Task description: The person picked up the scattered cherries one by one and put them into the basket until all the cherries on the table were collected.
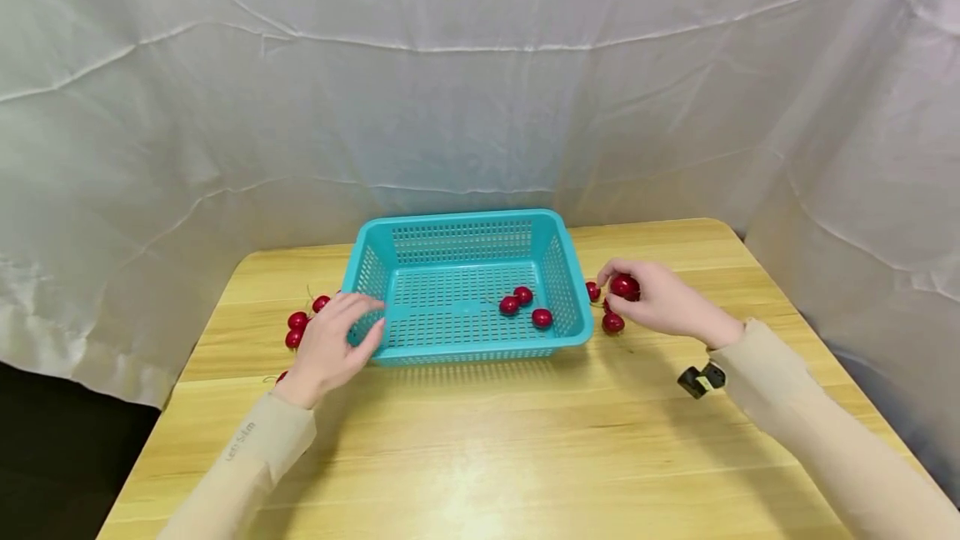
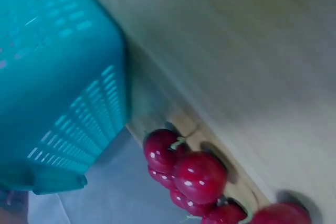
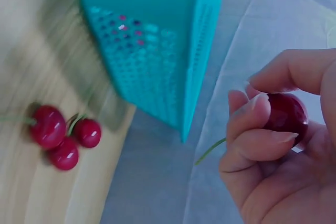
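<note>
My right hand [image 1: 660,298] grips a dark red cherry [image 3: 289,115] with its fingers curled round it, a green stem [image 3: 210,151] sticking out below. It is raised beside the right wall of a turquoise plastic basket [image 1: 465,352], above a few cherries [image 1: 612,323] on the table. My left hand [image 1: 330,348] is at the basket's left rim, fingers and thumb apart and loosely bent, overlapping the rim in the head view. Inside the basket, toward the right, lie three cherries [image 1: 542,319].
Several cherries [image 1: 297,321] lie left of the basket on the wooden table [image 1: 480,448], partly hidden by my left hand. A small black device [image 1: 701,380] shows at the right cuff. White cloth [image 1: 480,115] hangs behind and at the sides.
</note>
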`<state>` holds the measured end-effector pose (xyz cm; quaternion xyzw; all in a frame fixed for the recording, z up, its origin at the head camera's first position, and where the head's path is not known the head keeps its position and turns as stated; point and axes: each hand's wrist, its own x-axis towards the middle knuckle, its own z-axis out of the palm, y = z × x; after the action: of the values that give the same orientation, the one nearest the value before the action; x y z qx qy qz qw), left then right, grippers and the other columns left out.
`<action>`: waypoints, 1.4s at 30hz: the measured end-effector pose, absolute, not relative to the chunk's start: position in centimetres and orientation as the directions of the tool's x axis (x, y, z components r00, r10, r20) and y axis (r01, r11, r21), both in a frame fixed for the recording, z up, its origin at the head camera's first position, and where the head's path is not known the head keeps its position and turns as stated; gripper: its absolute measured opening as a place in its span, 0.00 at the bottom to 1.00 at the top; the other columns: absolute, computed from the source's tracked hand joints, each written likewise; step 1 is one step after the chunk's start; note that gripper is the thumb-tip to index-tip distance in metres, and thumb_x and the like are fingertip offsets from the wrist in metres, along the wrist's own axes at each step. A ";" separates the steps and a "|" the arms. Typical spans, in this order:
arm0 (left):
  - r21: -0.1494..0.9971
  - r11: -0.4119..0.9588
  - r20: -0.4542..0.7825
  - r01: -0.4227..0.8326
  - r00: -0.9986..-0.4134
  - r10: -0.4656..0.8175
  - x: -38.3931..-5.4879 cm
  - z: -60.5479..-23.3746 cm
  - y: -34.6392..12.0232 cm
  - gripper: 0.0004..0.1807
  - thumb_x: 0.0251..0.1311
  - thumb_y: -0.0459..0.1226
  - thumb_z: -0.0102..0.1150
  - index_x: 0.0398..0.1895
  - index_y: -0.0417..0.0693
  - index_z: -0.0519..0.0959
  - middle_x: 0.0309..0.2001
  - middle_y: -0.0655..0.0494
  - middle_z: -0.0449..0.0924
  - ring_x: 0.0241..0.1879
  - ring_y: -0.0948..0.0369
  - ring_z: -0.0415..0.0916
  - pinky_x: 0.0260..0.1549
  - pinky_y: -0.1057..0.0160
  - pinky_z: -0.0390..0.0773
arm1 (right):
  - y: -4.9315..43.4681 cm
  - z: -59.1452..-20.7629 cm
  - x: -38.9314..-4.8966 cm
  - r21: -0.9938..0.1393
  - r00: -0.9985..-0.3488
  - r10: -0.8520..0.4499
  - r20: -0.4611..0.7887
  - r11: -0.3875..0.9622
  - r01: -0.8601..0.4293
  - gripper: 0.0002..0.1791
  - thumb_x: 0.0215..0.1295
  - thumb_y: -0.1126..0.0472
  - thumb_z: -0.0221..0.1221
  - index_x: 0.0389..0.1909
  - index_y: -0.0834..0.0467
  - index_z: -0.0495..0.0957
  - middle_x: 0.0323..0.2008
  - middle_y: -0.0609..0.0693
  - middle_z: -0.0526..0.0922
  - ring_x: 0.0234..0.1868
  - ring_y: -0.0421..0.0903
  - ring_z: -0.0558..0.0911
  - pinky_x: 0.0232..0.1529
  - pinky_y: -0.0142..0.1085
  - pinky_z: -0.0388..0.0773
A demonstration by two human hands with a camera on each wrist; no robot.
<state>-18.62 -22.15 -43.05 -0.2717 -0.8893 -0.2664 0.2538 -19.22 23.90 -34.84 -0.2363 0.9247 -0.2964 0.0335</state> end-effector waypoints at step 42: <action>0.758 0.618 -0.261 -0.207 -0.965 -0.003 -23.8 -40.9 -21.7 0.35 0.74 0.36 0.41 0.79 0.38 0.44 0.74 0.32 0.57 0.69 0.34 0.63 0.63 0.30 0.68 | 9.9 -34.4 -28.5 -0.174 -0.792 -0.603 -0.097 0.794 -0.583 0.03 0.64 0.69 0.56 0.37 0.60 0.75 0.29 0.52 0.77 0.27 0.46 0.71 0.31 0.36 0.67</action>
<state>-23.79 -21.72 -40.85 0.0590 -0.8917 -0.4331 -0.1178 -28.52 9.94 -34.44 -0.3140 0.9441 -0.0674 0.0740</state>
